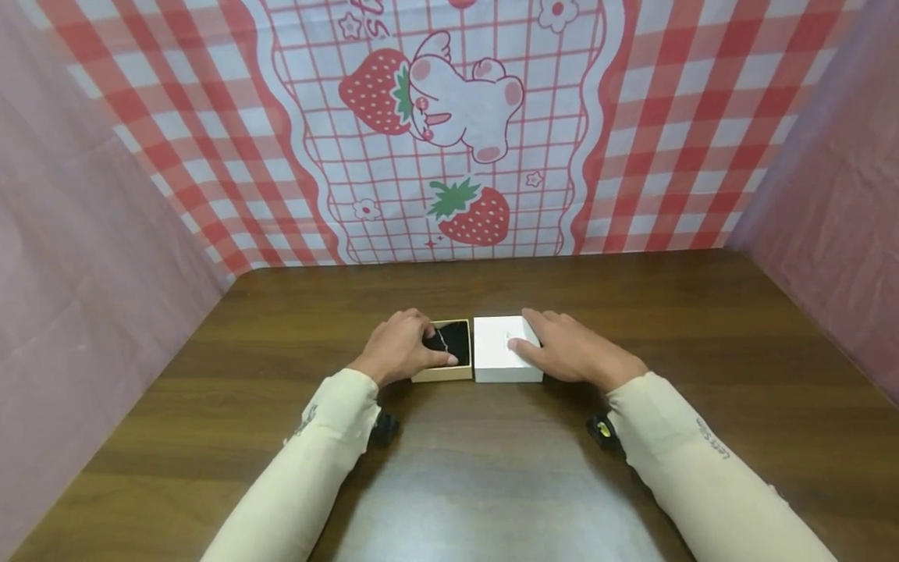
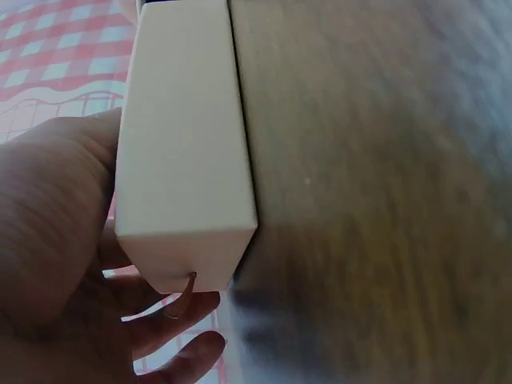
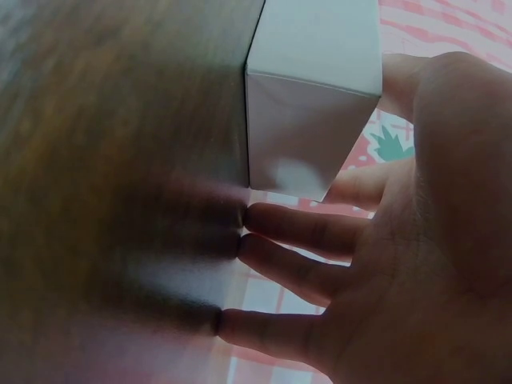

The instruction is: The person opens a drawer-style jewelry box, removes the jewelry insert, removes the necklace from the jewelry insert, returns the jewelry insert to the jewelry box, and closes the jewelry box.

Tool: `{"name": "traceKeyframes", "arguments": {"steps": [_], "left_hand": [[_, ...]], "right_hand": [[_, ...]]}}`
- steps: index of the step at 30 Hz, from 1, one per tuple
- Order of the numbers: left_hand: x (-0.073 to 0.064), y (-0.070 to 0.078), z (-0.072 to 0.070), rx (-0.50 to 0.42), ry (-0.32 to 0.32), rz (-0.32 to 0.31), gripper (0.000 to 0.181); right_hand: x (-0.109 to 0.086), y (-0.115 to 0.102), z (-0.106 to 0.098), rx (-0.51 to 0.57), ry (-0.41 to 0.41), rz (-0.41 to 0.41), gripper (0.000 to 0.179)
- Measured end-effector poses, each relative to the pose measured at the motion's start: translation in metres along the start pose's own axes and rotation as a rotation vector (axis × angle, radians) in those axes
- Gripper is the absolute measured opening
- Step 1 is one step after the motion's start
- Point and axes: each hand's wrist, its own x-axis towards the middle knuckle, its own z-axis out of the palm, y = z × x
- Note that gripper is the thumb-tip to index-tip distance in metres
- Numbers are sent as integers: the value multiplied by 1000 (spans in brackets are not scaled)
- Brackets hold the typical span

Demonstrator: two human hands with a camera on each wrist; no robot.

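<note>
**Open tan tray (image 1: 444, 375) with a thin chain (image 1: 442, 340), just beside a white box (image 1: 492, 347)**

By my judgement the work is partway: the tray stands uncovered, while the chain lies on its black insert (image 1: 460, 336), not lifted out. The white box, possibly the tray's cover, is not fitted over it; which of these is left to do, I cannot say.

Both sit on the table (image 1: 456, 476), just below the centre of the frame, tray left, box right. My left hand (image 1: 399, 347) arches over the tray's left end, thumb by the near rim; whether it grips, I cannot tell. My right hand (image 1: 574, 350) is spread wide at the box's right side, thumb on top.
</note>
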Motion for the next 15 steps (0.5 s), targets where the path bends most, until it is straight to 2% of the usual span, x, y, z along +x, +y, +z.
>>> {"name": "traceKeyframes", "arguments": {"steps": [9, 15], "left_hand": [[1, 0, 0, -27, -8, -10, 61], [1, 2, -2, -23, -42, -24, 60]], "right_hand": [[0, -2, 0, 0, 18, -3, 79], [-1, -2, 2, 7, 23, -4, 79]]}}
